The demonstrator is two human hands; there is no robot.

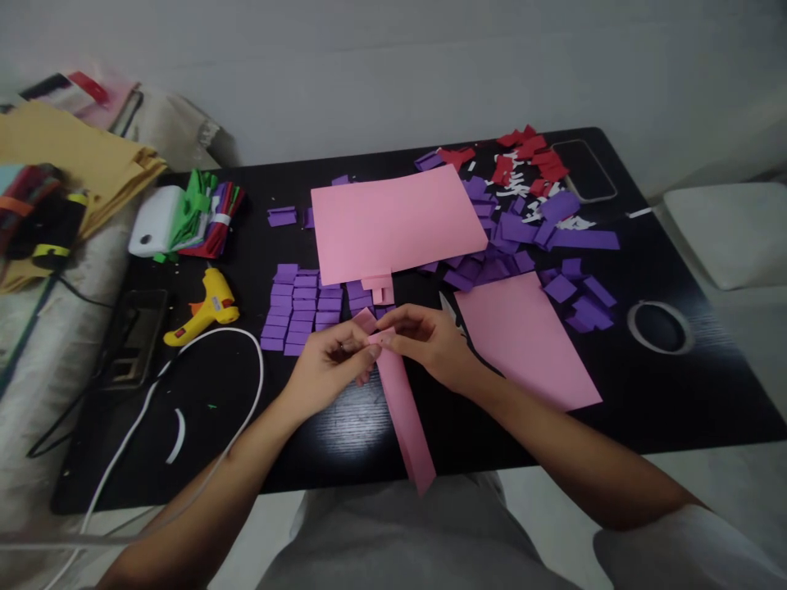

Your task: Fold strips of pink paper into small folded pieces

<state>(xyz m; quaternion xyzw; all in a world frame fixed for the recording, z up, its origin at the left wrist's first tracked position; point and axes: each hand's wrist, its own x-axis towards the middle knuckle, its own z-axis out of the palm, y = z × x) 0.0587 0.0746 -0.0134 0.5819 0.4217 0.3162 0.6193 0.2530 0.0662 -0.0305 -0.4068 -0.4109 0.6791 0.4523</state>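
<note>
A long folded pink paper strip (pixel 406 414) is pinched near its far end by both of my hands, and its lower end hangs toward the table's front edge. My left hand (pixel 335 360) grips it from the left with thumb and fingertips. From the right, my right hand (pixel 434 340) closes on the same end, the two thumbs almost touching. Just beyond my fingers lie small folded pink pieces (pixel 379 287) by a large pink sheet (pixel 393 221). Rows of folded purple paper pieces (pixel 300 307) sit left of them. Scissors (pixel 451 310) show partly behind my right hand.
On the black table (pixel 350 422) are a yellow glue gun (pixel 206 307) with a white cable (pixel 261 373) looping near my left arm, another pink sheet (pixel 529 340), loose purple pieces (pixel 504 238), red scraps (pixel 532 156), a tape roll (pixel 632 328) and bundled coloured strips (pixel 197 213).
</note>
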